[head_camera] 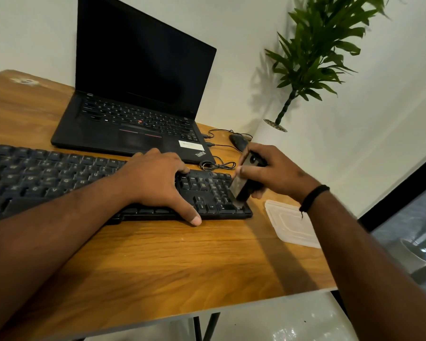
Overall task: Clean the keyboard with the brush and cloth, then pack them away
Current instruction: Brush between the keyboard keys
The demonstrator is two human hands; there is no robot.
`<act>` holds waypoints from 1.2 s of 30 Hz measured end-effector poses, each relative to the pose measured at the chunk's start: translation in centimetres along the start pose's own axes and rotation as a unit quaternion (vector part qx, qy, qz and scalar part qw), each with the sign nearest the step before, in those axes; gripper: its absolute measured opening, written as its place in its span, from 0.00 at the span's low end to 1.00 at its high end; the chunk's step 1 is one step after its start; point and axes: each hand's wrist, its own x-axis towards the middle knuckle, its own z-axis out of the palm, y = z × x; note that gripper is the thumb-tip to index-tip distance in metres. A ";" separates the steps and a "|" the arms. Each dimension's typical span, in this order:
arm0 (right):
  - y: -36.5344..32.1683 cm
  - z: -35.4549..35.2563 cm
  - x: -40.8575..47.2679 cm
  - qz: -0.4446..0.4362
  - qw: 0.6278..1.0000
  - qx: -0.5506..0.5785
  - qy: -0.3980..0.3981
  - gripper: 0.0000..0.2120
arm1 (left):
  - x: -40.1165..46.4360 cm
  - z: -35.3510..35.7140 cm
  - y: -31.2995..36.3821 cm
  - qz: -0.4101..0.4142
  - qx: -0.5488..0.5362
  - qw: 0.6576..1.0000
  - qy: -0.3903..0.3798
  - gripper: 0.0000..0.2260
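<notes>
Black keyboard (59, 178) lies flat on wooden desk (182, 262), in front of open laptop (133, 94). Left hand (155, 178) rests on the keyboard, fingers spread and fairly straight, thumb over the front edge onto the desk. Right hand (271, 173) grips a brush (241, 185), fingers and thumb curled round its body; brush tilted, lower end touching the keys at the keyboard's right end, blurred. Cloth not visible. Clear plastic lid (290, 225) lies flat on the desk just right of the keyboard, under the right wrist. Mouse (239, 141) and cables (217, 164) behind the right hand. Potted plant (315, 57) at the wall corner.
</notes>
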 end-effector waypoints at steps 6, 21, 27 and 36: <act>-1.7 0.4 0.7 -0.006 0.998 -0.040 -0.040 0.07 | -0.1 0.0 0.1 0.001 -0.002 1.000 -0.004 0.64; -3.0 2.8 2.0 -0.038 0.982 -0.144 0.116 0.09 | 0.0 -0.1 0.1 -0.001 0.004 1.000 -0.004 0.64; -3.6 1.0 1.6 0.018 0.996 -0.065 -0.063 0.06 | 0.2 0.0 0.0 0.000 0.003 1.000 0.000 0.63; -2.5 3.8 3.6 -0.042 0.980 -0.104 0.162 0.06 | 0.1 0.1 0.0 0.002 0.008 1.000 -0.001 0.61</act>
